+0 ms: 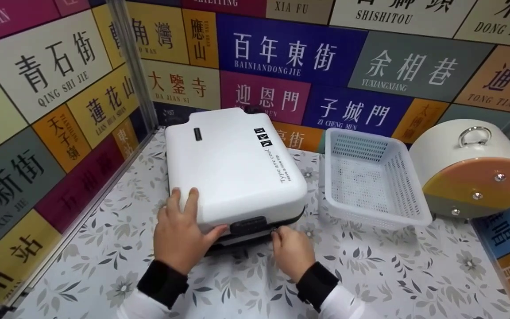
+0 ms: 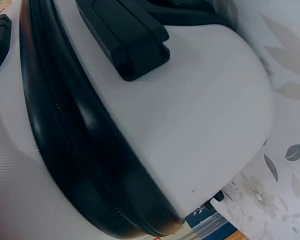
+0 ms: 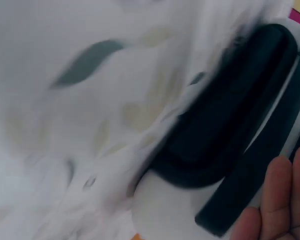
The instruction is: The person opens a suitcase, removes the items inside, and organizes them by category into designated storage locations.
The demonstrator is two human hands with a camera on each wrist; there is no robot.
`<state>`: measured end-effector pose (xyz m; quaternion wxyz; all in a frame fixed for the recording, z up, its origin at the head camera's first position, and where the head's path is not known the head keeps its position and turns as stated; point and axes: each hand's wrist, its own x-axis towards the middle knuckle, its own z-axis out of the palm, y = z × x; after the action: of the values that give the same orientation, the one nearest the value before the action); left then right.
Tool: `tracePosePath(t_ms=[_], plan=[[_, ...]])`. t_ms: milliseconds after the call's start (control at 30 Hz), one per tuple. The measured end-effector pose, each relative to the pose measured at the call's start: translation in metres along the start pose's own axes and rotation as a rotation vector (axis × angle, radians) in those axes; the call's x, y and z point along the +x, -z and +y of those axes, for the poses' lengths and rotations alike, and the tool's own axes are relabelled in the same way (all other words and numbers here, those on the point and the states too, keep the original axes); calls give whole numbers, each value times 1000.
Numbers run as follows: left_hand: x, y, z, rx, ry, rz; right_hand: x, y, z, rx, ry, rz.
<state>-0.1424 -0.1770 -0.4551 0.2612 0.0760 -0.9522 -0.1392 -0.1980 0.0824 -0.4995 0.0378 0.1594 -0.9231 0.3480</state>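
A small white suitcase [image 1: 233,168] lies flat on the floral tabletop, with black lettering on its lid. My left hand [image 1: 182,237] rests on its near left corner, fingers spread over the lid and thumb along the front edge by the black handle [image 1: 248,225]. At the front side, right of that handle, my right hand [image 1: 294,251] has curled fingers pinching what looks like the zipper pull, mostly hidden by the fingertips. A black band with a zipper [image 2: 65,120] runs round the case in the left wrist view. The right wrist view shows fingers [image 3: 277,195] beside a black strip.
Right of the suitcase stands a white plastic basket [image 1: 374,217] with perforated sides. Beyond it is a round-topped cream case [image 1: 450,141] with a coloured striped front and metal rings. Panels with printed signs [image 1: 290,53] wall in the back and left of the table.
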Motion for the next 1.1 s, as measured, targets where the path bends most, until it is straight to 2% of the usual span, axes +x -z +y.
tracePosePath(t_ms=[67,133,267,367,433,533,633,767,833,933,1100], plan=[[-1,2,1,13,-13,-1,3,-4,-3,-5,27,49],[-2,3,5,27,-35,-3,7,-3,-2,-17,11,76],[-11,4,23,73,-93,-18,22,8,11,-73,-9,109],[-19,7,41,100,-172,-49,39,17,23,-89,-63,124],[-18,12,49,49,-233,-68,51,22,31,-98,-103,137],[-1,22,47,-81,-302,-121,67,29,41,-98,-163,131],[31,28,30,-144,-311,-224,79,34,50,-104,-204,138],[77,14,1,-65,-318,-381,86,36,58,-103,-236,153],[96,3,-12,-36,-334,-427,86,35,59,-108,-230,144],[109,-9,-23,-6,-366,-398,79,33,58,-131,-173,132],[105,-19,-21,-7,-399,-267,61,27,47,-161,-109,118]])
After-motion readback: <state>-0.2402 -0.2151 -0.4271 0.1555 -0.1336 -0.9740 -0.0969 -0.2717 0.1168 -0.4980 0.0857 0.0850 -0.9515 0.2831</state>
